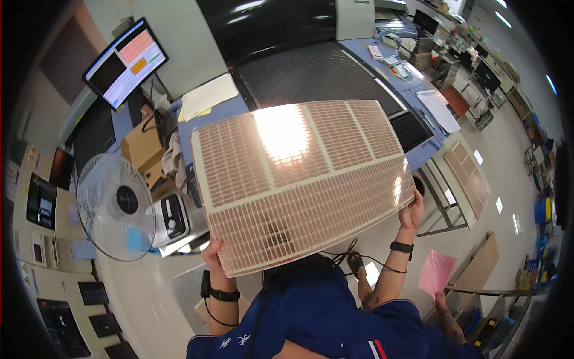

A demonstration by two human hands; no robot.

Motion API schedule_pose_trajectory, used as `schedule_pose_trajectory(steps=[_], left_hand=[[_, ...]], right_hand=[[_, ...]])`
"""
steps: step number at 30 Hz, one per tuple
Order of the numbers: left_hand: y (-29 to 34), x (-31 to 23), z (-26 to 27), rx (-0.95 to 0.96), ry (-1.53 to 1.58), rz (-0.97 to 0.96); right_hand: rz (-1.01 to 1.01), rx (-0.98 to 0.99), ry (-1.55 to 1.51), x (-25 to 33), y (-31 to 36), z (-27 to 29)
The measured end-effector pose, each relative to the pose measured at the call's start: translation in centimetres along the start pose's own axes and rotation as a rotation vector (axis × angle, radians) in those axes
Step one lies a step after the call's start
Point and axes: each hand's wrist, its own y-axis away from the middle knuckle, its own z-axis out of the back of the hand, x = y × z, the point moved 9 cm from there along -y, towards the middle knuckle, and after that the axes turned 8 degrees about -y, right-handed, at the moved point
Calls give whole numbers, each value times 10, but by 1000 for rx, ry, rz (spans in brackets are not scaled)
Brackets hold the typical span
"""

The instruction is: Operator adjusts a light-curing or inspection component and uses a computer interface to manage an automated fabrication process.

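A large copper-coloured circuit board panel point(299, 191), patterned with a fine grid and pale dividing strips, is held up in front of me, tilted. My left hand point(213, 253) grips its lower left corner, the fingers passing behind the sheet. At the right edge, low down, my right hand point(411, 210) is closed on the same panel. A bright glare covers part of its upper half. Beyond it lies the black bed point(299, 78) of a machine with a blue-grey frame, partly hidden by the panel.
To the left stand a wire-caged fan point(116, 206), a lit monitor point(125, 63) and a cardboard box point(142, 146). Another similar panel point(467, 178) rests on a stand at the right. A co-worker's hand point(440, 302) holds a pink sheet point(436, 272) near my right side. Papers point(209, 96) lie on the machine's edge.
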Motion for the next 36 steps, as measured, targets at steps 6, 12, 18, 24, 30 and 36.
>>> schedule_pose_trajectory(steps=[6,12,18,24,30,36], left_hand=[[43,-39,-4,45,156,-127],[74,-65,12,14,221,-276],[54,-51,-3,-69,126,-251],[9,14,-4,-119,-299,-5],[33,11,69,-570,-598,-6],[111,0,163,-1104,-721,-172]], right_hand=[[-127,-95,-31,-63,-10,9],[-329,-89,-383,-123,-30,6],[-504,-87,154,-300,8,-48],[-557,-80,586,-286,-66,34],[-274,-345,887,-149,-229,122],[-273,-650,1138,-77,-303,210]])
